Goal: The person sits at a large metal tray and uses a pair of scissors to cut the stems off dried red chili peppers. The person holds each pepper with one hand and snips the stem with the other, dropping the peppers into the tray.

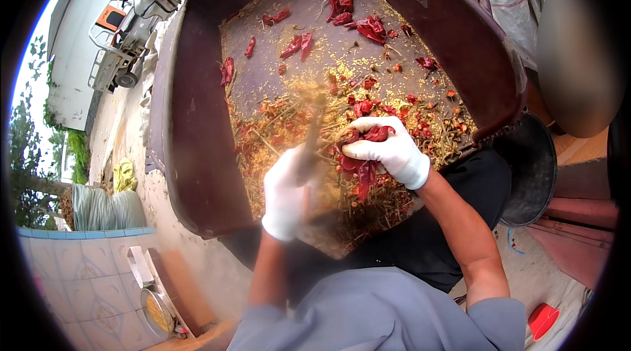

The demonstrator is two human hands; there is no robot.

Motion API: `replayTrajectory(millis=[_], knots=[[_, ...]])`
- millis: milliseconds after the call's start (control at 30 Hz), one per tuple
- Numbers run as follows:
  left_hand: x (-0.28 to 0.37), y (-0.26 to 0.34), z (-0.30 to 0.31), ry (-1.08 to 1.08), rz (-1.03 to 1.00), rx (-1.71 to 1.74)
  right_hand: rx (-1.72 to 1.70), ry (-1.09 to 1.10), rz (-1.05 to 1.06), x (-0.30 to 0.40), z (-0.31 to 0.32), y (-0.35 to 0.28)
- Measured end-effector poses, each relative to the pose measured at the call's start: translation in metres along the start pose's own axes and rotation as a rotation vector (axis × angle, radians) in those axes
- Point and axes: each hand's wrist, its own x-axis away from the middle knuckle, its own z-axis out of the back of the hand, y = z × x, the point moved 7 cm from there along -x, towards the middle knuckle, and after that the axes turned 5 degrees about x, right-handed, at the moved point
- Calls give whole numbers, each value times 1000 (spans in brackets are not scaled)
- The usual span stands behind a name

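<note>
My right hand (402,151), in a white glove with pale coated fingertips, grips several dried red chili peppers (377,133). One torn chili pod (366,181) hangs below its fingers. To its left, my gloved left hand (285,192) is blurred and closed around a long brownish object (314,131), too smeared to identify. Both hands are over a maroon upholstered bin with raised sides (198,119). Beneath them is a layer of yellow chili seeds (268,154), stems and red scraps. Several whole dried chilies (369,30) lie toward the far side.
A black round tub (525,173) stands right of the bin. At lower left, a bowl of yellow grains or seeds (158,312) sits near pale tiles (93,287). A cargo tricycle (130,30) is parked at upper left. A red container (543,320) lies at lower right.
</note>
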Motion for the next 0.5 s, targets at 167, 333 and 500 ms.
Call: replayTrajectory(millis=[167,333,500], knots=[[-6,-9,6,-78,77,-371,-21,19,10,0,3,10],[-30,-34,22,-164,117,-760,-59,6,15,4,2,-2],[-79,-36,34,-29,-83,-623,-65,51,35,2,10,-10]])
